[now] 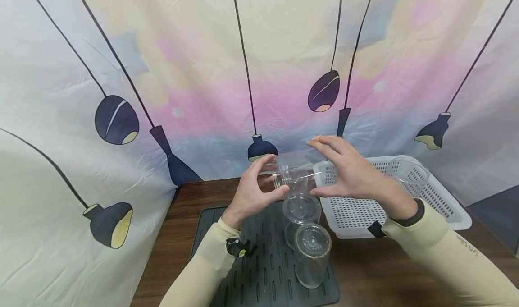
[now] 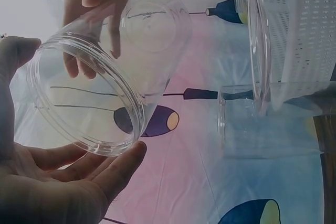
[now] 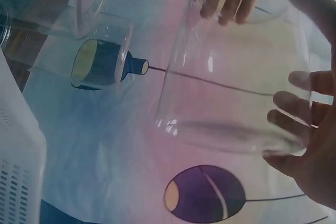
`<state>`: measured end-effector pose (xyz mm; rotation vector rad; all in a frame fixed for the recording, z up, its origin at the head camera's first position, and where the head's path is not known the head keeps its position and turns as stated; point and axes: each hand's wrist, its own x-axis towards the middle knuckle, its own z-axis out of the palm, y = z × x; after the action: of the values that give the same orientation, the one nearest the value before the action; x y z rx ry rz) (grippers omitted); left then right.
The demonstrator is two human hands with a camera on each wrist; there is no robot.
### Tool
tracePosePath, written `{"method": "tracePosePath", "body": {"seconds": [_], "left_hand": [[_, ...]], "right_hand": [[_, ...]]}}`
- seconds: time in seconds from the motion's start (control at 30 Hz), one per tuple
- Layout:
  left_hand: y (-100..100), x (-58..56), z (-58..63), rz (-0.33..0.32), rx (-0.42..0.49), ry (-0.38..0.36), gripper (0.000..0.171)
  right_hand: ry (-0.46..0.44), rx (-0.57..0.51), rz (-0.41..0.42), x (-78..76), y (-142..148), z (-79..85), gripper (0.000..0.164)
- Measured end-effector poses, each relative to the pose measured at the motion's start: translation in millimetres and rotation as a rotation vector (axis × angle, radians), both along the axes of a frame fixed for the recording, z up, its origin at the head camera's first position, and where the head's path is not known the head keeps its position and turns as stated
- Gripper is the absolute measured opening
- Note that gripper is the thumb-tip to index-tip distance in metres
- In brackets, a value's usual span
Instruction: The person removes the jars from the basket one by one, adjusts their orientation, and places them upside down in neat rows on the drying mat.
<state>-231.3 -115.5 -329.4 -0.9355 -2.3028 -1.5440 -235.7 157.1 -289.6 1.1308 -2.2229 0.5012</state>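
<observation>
Between both hands is a clear threaded-mouth jar (image 1: pixel 300 162), tilted on its side above the back of the drying mat (image 1: pixel 263 253). My left hand (image 1: pixel 259 185) grips it at the mouth, thumb and fingers spread around the threaded rim. Toward the jar's base, my right hand (image 1: pixel 350 171) holds it with thumb and fingers on either side; in the right wrist view its fingertips overlap the clear wall. Below the hands, several clear jars stand in a row on the mat, the nearest jar (image 1: pixel 312 257) with its base up.
A white perforated basket (image 1: pixel 450 208) stands at the right, with another clear container (image 1: pixel 407 174) at its far right part. The brown wooden table (image 1: pixel 365 266) ends against a fabric backdrop (image 1: pixel 284 50) printed with hanging lamps.
</observation>
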Motion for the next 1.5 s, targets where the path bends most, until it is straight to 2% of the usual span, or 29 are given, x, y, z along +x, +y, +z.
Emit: {"method": "tracePosePath", "body": {"seconds": [0.13, 0.57, 0.7, 0.9, 1.03, 1.2, 1.37, 1.5], "left_hand": [[-3, 1.1, 1.1, 0.003, 0.002, 0.003, 0.074], [-8, 2.9, 2.7, 0.008, -0.006, -0.013, 0.074], [-8, 3.1, 2.4, 0.009, -0.007, -0.012, 0.074], [-8, 2.9, 1.8, 0.011, -0.005, -0.017, 0.074], [-8, 2.4, 1.9, 0.005, -0.003, -0.018, 0.074], [-9, 2.5, 2.4, -0.007, -0.001, -0.019, 0.074], [-9, 2.5, 2.6, -0.028, 0.000, -0.023, 0.075], [-9, 1.4, 2.0, -0.033, 0.004, -0.013, 0.075]], "right_hand": [[-0.105, -0.053, 0.007, -4.9, 8, -1.0, 0.105], [-0.256, -0.197, 0.118, -18.8, 28, -9.7, 0.096], [-0.342, -0.280, 0.254, -22.5, 30, -15.7, 0.092], [-0.465, -0.417, 0.514, -29.1, 31, -26.2, 0.090], [-0.533, -0.496, 0.634, -31.9, 33, -34.1, 0.086], [-0.647, -0.574, 0.649, -30.9, 33, -42.4, 0.085], [-0.717, -0.599, 0.587, -29.0, 32, -47.9, 0.083], [-0.783, -0.635, 0.636, -29.7, 31, -50.8, 0.083]]}}
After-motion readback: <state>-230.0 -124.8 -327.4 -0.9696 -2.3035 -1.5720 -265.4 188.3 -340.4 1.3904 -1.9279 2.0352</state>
